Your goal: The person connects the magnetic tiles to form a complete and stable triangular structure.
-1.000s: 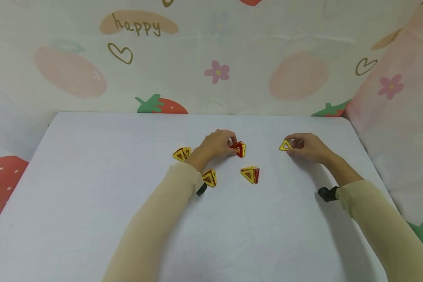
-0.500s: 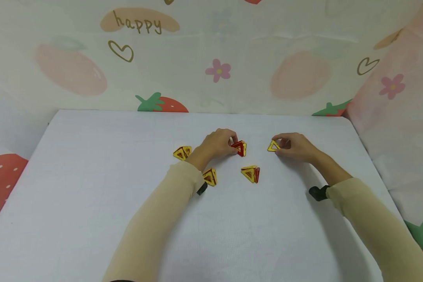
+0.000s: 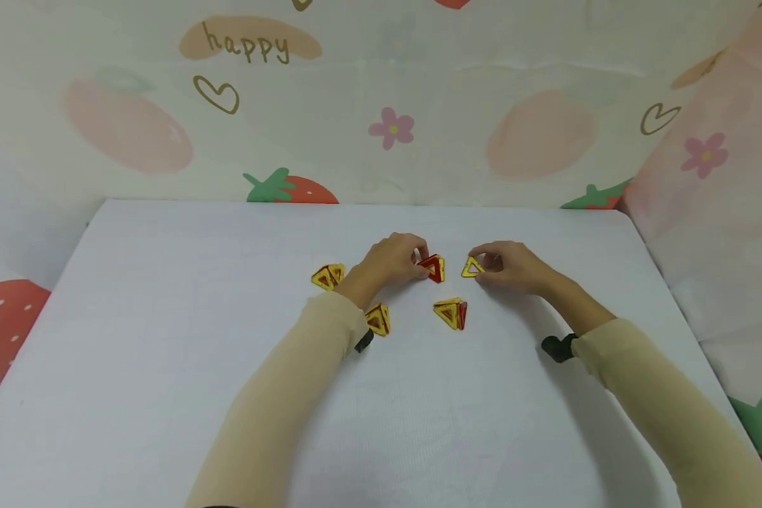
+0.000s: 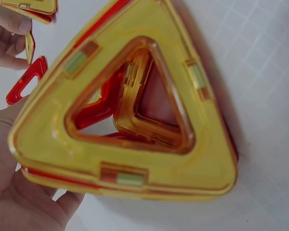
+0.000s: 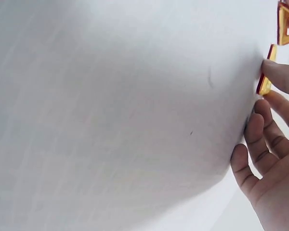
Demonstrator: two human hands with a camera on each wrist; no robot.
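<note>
My left hand pinches a small red and yellow triangular magnetic tile piece between thumb and fingers, low over the table. Just right of it, my right hand holds a single yellow triangular magnetic tile on edge by its right side. A narrow gap separates the two pieces. In the right wrist view that yellow tile appears nearly edge-on between thumb and fingertips. A yellow and red tile pyramid fills much of the left wrist view, partly covering my left hand.
Three tile pyramids stand on the white table: one left of my left wrist, another pyramid partly behind the sleeve, and a yellow and red pyramid in front of the hands. A printed cloth wall rises behind.
My right hand has moved left with the yellow tile, closing most of the distance to the red and yellow piece. My left hand has stayed nearly still, keeping its hold.
</note>
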